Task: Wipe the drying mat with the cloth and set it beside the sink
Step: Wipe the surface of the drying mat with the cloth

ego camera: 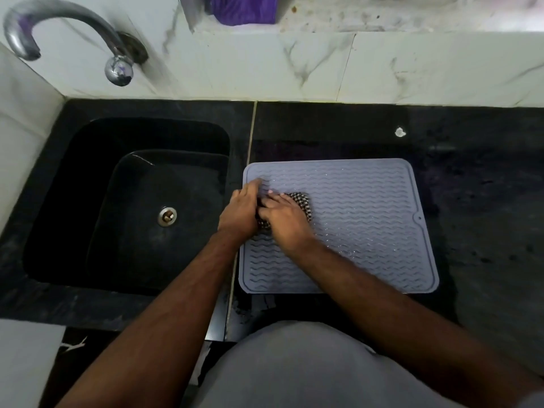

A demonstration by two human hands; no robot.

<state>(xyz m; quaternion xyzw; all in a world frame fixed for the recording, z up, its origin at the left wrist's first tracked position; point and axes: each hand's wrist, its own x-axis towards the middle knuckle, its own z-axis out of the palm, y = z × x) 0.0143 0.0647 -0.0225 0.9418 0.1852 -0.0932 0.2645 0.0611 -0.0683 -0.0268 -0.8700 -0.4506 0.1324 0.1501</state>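
Both my hands, left (240, 212) and right (284, 219), clamp the cloth (301, 203) together at the mat's (368, 219) nine-o'clock side; unwiped mat stretches toward three o'clock.

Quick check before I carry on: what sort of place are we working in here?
Most likely a home kitchen counter: a black sink with a chrome tap on a marble-tiled wall, and a grey drying mat beside the sink.

A black stone surface (471, 172) meets a white marble-veined tiled wall (294, 69). A curved chrome tap (59, 25) juts from the wall; something purple (244, 10) sits on the ledge above.
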